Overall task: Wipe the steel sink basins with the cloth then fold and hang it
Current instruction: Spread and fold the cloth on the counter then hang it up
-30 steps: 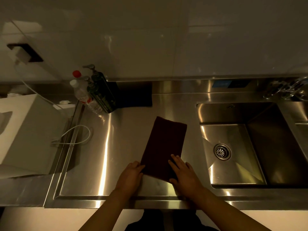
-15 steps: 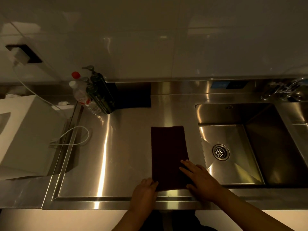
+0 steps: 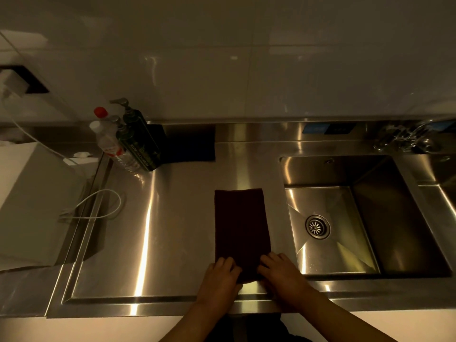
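Observation:
A dark maroon cloth, folded into a long strip, lies flat on the steel counter just left of the sink basin. My left hand grips its near left corner and my right hand grips its near right corner, fingers curled onto the cloth's near edge. The basin has a round drain strainer in its floor. A second basin shows only as a sliver at the right edge.
Two dark pump bottles and a clear bottle with a red cap stand at the back left. A dark mat lies behind them. A white appliance and looped cable sit left. A faucet is at the back right.
The cloth was turned from a slant to lie straight and slid slightly right. Both hands shifted from pressing on it to gripping its near corners, closer together.

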A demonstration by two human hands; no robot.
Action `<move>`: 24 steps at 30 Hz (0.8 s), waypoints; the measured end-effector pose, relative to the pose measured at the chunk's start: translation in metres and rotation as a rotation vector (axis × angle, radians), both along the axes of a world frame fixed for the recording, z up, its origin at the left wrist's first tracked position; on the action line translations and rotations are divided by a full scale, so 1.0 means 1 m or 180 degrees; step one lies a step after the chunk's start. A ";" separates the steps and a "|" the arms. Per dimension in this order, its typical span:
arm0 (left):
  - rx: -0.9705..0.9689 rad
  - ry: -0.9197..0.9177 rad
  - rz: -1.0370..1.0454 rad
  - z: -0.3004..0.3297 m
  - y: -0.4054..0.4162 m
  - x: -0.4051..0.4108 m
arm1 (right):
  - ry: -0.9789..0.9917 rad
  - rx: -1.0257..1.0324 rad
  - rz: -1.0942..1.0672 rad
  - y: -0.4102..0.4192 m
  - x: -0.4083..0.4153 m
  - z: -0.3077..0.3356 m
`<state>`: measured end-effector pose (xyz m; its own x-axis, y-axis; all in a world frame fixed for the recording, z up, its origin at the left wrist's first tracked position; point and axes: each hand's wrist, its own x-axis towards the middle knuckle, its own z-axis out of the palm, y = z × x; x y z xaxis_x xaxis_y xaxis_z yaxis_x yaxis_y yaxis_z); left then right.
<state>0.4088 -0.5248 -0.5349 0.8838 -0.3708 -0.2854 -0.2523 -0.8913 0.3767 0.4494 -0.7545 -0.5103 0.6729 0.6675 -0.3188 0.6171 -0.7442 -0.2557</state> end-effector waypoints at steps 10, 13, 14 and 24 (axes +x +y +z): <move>0.0055 0.0017 0.0001 -0.009 -0.008 0.005 | -0.0253 0.0037 -0.0294 0.007 -0.005 0.002; 0.0166 0.0085 0.0024 -0.009 -0.010 0.004 | 0.0066 0.0249 -0.0614 0.008 -0.003 0.008; 0.0225 0.0123 0.0013 -0.009 -0.010 0.004 | 0.0133 0.0362 -0.0684 0.007 -0.002 0.010; 0.0254 0.0148 0.0302 -0.002 0.014 0.005 | 0.0652 0.0642 -0.1031 0.002 0.001 0.020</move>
<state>0.4135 -0.5110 -0.5372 0.8989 -0.2607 -0.3522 -0.1494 -0.9380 0.3129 0.4502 -0.7520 -0.4901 0.7943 0.4948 -0.3524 0.2813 -0.8137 -0.5087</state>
